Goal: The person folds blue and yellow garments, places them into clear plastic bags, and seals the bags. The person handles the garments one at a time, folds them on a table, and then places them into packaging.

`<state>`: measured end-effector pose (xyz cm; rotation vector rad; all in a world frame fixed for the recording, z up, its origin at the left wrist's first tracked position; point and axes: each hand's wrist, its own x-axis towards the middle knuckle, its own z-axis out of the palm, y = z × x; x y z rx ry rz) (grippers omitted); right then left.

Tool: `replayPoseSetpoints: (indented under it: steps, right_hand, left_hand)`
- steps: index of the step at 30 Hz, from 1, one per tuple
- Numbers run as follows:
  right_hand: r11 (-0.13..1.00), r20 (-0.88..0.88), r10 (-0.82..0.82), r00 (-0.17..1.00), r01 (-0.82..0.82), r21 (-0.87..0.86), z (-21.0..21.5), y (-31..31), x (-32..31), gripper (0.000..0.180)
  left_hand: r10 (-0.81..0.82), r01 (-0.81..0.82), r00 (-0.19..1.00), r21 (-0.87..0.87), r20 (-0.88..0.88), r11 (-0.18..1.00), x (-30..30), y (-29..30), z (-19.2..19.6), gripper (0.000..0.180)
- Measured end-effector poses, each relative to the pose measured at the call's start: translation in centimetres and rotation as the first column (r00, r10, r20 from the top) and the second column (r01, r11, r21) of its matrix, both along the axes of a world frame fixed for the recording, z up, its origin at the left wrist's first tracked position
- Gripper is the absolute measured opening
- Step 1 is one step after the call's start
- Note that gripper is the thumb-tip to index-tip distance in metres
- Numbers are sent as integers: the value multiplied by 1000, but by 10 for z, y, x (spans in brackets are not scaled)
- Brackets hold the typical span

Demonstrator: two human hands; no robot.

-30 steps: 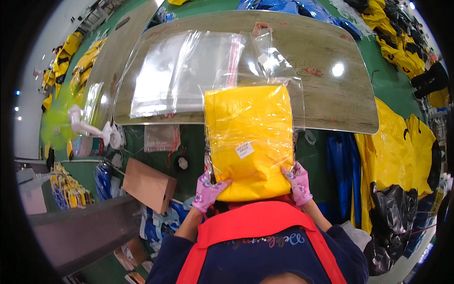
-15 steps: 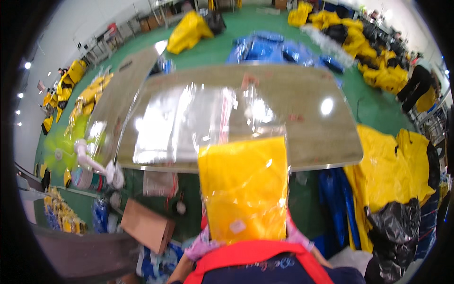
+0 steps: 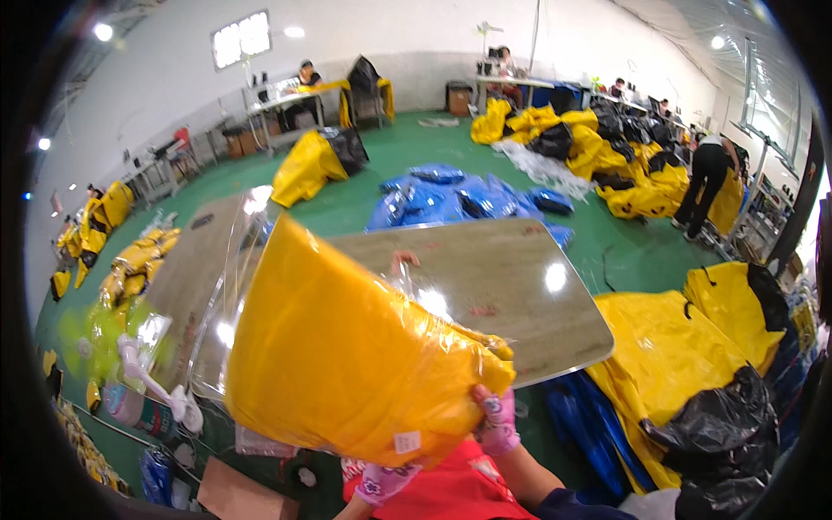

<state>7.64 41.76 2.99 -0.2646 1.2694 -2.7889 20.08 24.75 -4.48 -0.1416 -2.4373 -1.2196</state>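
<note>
A folded piece of yellow fabric in a clear plastic bag (image 3: 347, 347) is held up in front of me, tilted, with a small white label near its lower edge. My right hand (image 3: 497, 420), in a pink patterned glove, grips its right end with the thumb on the near face. At the bottom edge, my left hand (image 3: 387, 482) in a matching glove supports the package; most of its fingers are hidden behind it. Beyond the package lies a wood-patterned table (image 3: 520, 303), partly covered by it.
Left of the table stands a green-bladed fan (image 3: 130, 360). A cardboard box (image 3: 243, 492) sits low at the left. Yellow fabric (image 3: 667, 338) and black plastic (image 3: 724, 429) lie at the right. Blue packages (image 3: 459, 199) rest on the floor beyond, and a person (image 3: 706, 178) bends at far right.
The package has gone from upright and close to my body to raised and tilted leftward. Both gloved hands show more now. My view has lifted, bringing in more of the room.
</note>
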Motion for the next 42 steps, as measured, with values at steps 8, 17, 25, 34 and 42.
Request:
replayPoseSetpoints:
  steps: [8,17,25,34,42]
  right_hand:
    - [786,-669,-40,742,437,437,44,12,-4,77]
    - [953,-791,-75,607,276,122,29,-18,-6,62]
    - [913,-205,-405,891,405,-48,6,-4,-12,54]
    - [911,240,188,952,-78,-405,-35,-32,-21,60]
    - [834,233,163,959,-8,-552,-29,-31,-48,57]
  left_hand:
    - [-47,-530,727,-604,-685,596,-20,-45,186,49]
    - [-238,-114,938,-873,-252,474,-47,-7,251,33]
    - [408,-791,429,-117,-806,600,-79,-41,80,67]
    - [165,-164,986,-26,19,986,-53,-15,25,57]
    - [-125,53,980,405,153,913,-54,29,-19,44]
